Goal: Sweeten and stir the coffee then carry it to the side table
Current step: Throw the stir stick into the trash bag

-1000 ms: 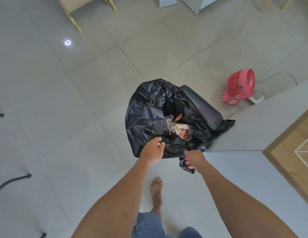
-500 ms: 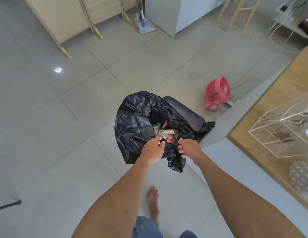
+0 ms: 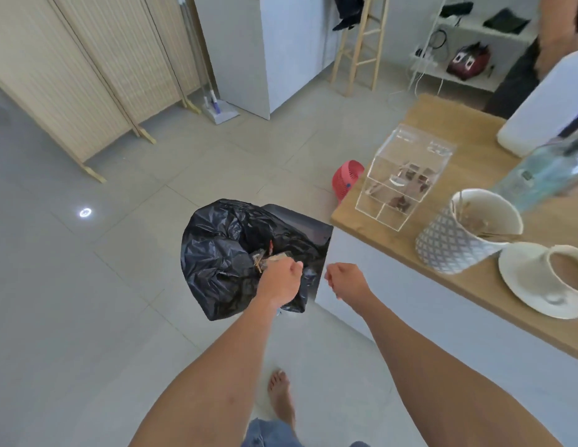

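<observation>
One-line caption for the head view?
Both hands, left and right, hover over black bin bag; coffee cup waits on wooden counter.

No readable text, label or number on anything here.

We note a floor of large pale grey tiles, with one small bright light reflection on it. A folding slatted screen stands at the far left. A white cabinet stands beyond it, a mop head at its foot. A wooden stool stands right of the cabinet. White shelves line the far right wall. A wood-topped counter with a white side occupies the right.
</observation>
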`<state>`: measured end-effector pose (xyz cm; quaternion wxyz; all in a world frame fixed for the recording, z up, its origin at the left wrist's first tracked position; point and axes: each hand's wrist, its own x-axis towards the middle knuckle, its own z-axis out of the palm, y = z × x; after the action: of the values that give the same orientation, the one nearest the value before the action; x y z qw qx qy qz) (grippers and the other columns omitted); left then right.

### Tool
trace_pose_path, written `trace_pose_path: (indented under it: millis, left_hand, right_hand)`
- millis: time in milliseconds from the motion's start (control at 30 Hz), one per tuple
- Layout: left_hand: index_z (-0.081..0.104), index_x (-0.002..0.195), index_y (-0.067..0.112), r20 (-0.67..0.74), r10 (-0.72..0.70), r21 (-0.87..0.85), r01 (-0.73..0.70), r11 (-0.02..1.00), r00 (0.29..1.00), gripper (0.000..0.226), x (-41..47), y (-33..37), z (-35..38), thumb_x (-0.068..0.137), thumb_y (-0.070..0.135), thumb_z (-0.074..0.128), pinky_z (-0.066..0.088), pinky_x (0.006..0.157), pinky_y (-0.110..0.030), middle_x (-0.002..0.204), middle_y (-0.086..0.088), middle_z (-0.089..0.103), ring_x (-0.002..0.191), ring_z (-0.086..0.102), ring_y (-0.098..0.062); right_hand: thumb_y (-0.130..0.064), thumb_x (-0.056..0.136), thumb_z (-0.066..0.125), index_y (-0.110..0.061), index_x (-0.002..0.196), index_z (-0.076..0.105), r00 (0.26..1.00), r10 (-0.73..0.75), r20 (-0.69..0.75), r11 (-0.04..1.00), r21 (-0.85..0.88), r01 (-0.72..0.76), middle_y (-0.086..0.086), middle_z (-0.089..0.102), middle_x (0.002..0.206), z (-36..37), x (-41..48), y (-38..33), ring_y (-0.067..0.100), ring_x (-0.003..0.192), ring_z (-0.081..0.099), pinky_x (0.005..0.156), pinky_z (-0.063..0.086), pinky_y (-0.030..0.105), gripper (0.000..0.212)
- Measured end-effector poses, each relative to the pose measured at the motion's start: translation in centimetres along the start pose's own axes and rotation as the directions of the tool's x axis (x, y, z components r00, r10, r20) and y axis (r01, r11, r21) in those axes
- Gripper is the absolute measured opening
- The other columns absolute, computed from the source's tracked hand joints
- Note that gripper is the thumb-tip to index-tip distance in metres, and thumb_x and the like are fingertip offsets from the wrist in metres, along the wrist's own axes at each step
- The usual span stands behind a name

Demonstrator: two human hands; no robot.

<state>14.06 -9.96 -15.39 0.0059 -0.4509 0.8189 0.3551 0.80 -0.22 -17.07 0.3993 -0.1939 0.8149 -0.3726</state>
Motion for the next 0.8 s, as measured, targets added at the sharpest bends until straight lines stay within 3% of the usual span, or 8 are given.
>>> trace_pose_path:
  millis: [133, 367, 800]
  left_hand:
    - [0.051, 0.075, 0.007, 0.023, 0.049, -0.012, -0.049, 0.999, 0.999, 0.035, -2.7, 3.6, 3.4, 0.1, 0.028, 0.038, 0.046, 0.075, -0.042, 0.088, -0.019, 0.064, 0.085, 0.058, -0.037]
    - [0.062, 0.089, 0.007, 0.155, 0.121, -0.046, -0.115, 0.992, 0.98, 0.034, -7.8, 10.4, 10.1, 0.098, 0.031, 0.04, 0.052, 0.079, -0.041, 0.091, -0.01, 0.069, 0.087, 0.062, -0.032]
    - [0.063, 0.091, 0.011, 0.315, 0.237, -0.153, -0.198, 0.968, 0.919, 0.033, -13.4, 20.5, 18.0, 0.096, 0.037, 0.042, 0.055, 0.078, -0.041, 0.082, 0.0, 0.069, 0.081, 0.068, -0.027]
  right_hand:
    - [-0.027, 0.089, 0.048, -0.018, 0.056, 0.06, 0.999, 0.034, -0.032, 0.999, -0.001, -0.034, -0.004, 0.057, 0.054, -4.1, -3.7, 4.3, 0.015, 0.053, 0.051, 0.057, 0.044, 0.027, 0.036]
    - [-0.028, 0.093, 0.047, -0.015, 0.061, 0.058, 0.984, 0.105, -0.147, 0.992, 0.091, -0.092, -0.006, 0.055, 0.058, -11.8, -10.3, 12.2, 0.013, 0.052, 0.046, 0.053, 0.039, 0.025, 0.036]
    - [-0.025, 0.092, 0.045, -0.012, 0.064, 0.059, 0.905, 0.233, -0.355, 0.963, 0.217, -0.163, -0.003, 0.056, 0.063, -23.6, -19.3, 21.0, 0.015, 0.054, 0.044, 0.052, 0.037, 0.026, 0.033]
